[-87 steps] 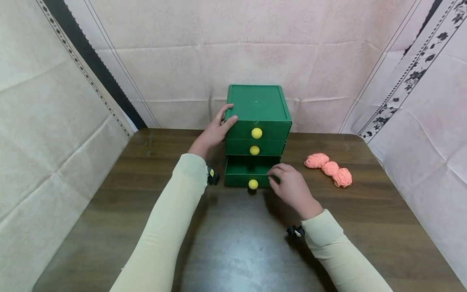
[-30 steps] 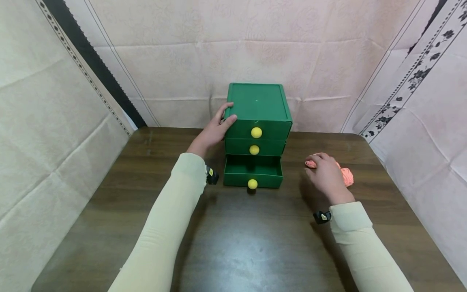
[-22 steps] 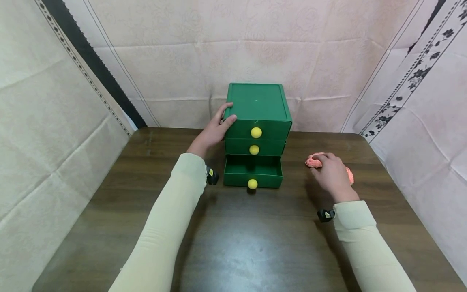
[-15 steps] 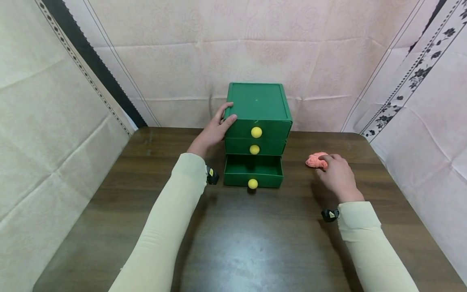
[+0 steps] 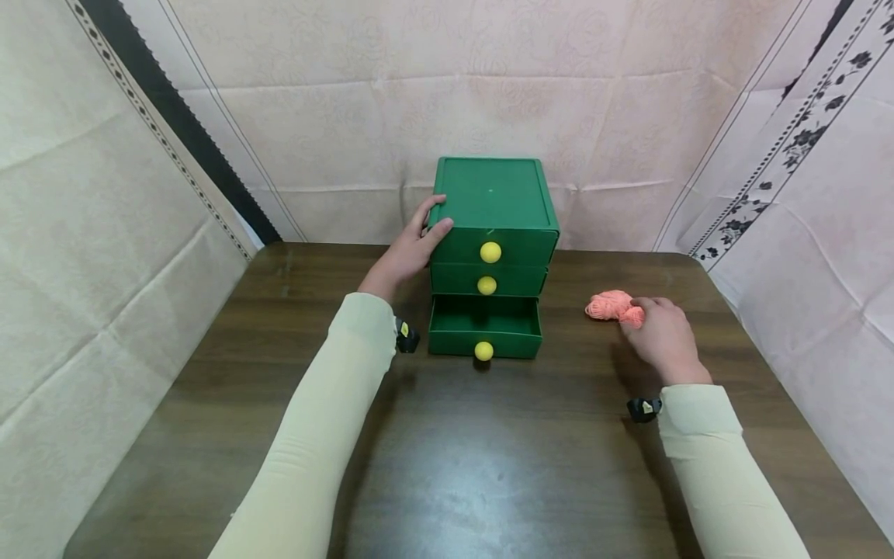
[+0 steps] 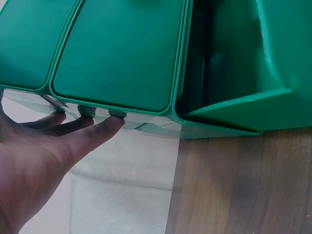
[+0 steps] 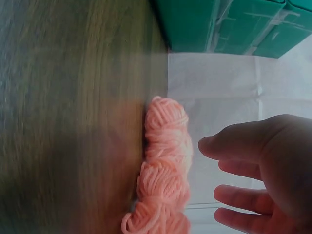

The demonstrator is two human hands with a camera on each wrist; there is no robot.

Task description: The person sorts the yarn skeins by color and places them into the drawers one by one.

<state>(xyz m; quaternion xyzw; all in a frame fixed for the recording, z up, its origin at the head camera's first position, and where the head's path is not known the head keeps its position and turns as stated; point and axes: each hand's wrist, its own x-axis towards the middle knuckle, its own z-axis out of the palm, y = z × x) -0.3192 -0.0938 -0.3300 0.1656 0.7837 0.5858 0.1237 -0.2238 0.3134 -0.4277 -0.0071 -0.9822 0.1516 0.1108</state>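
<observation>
A green drawer cabinet (image 5: 492, 194) with yellow round knobs stands at the back of the table. Its bottom drawer (image 5: 454, 344) is pulled out, and I see nothing in it. My left hand (image 5: 408, 248) rests on the cabinet's left side near the top; in the left wrist view its extended fingers (image 6: 97, 131) touch the side wall. Coral yarn (image 5: 609, 305), bunched into lobes, lies to the right of the cabinet. Over its right end hovers my right hand (image 5: 663, 338), hiding that part. In the right wrist view, its thumb and fingers are spread apart from the yarn (image 7: 163, 161).
The brown wooden table (image 5: 447, 458) spreads out in front of the cabinet. Pale cloth sheets (image 5: 335, 140) hang behind and at both sides. A small black camera (image 5: 644, 409) sits on the right wrist, another (image 5: 407, 335) on the left.
My right hand has left the bottom drawer's right edge and moved over to the yarn, then slid rightward along it, uncovering its left part. My left hand has stayed on the cabinet.
</observation>
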